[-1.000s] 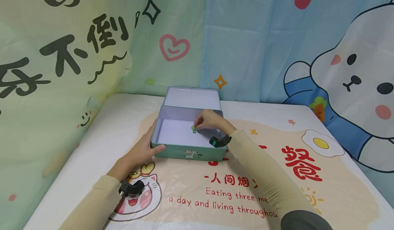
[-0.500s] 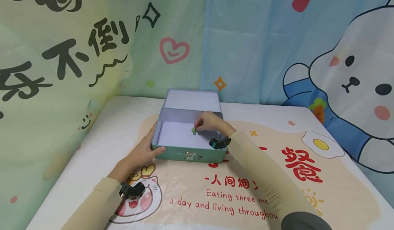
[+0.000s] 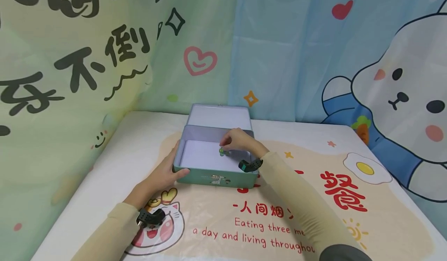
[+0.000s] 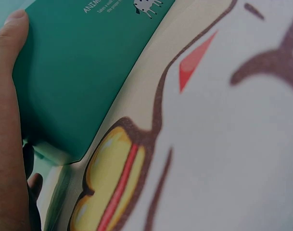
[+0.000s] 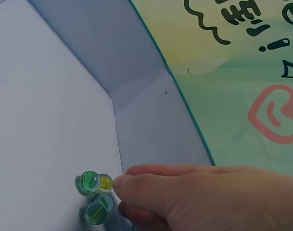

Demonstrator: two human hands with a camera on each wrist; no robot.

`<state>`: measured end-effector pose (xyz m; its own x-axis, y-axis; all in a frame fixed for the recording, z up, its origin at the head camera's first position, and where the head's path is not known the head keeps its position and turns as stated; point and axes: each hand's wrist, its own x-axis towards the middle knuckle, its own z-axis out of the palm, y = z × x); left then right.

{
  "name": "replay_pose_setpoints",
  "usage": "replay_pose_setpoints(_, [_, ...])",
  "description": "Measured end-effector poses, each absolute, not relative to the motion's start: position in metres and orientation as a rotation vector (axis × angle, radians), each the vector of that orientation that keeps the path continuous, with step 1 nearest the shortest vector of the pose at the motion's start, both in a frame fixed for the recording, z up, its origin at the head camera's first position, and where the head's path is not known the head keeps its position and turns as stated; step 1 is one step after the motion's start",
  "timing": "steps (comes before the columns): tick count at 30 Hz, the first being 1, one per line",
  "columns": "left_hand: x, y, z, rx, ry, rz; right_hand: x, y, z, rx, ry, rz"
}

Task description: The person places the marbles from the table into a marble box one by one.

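A green tin box (image 3: 200, 178) stands on the table, its lid (image 3: 219, 116) swung back behind it. At its left front corner my left hand (image 3: 158, 171) grips it, thumb on the front wall and fingers along the left side. My right hand (image 3: 241, 141) reaches inside with thumb and forefinger bent together. Its fingertips are right at a yellow-streaked glass marble (image 5: 106, 183), pinching at its edge. Beside that sit several green-streaked marbles (image 5: 90, 181), bunched closely on the white floor of the box. Part of the bunch is hidden by the right hand in the head view.
The tablecloth (image 3: 216, 249) carries printed red lettering, a cat face and a fried egg. A printed curtain (image 3: 272, 66) hangs directly behind the table and along its left side. The box's inner wall (image 5: 141, 101) rises close to the right hand.
The head view has tilted, so the scene sits slightly lower in it. Both hands keep their places, the left at the box corner and the right at the marbles.
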<state>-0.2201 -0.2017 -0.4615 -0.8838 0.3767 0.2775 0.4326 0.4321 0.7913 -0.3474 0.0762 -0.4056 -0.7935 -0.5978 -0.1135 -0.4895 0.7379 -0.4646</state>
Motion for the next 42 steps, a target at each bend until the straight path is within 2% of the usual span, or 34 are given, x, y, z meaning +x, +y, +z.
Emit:
replay_pose_setpoints(25, [-0.221,-0.202,-0.463,-0.719,-2.615,-1.458,-0.347,0.082,-0.395,-0.841,2.659,-0.829])
replay_pose_setpoints(42, [-0.221,-0.202,-0.462,-0.718,-2.627,-1.431,-0.332,0.098,-0.378,-0.960,2.627,-0.905])
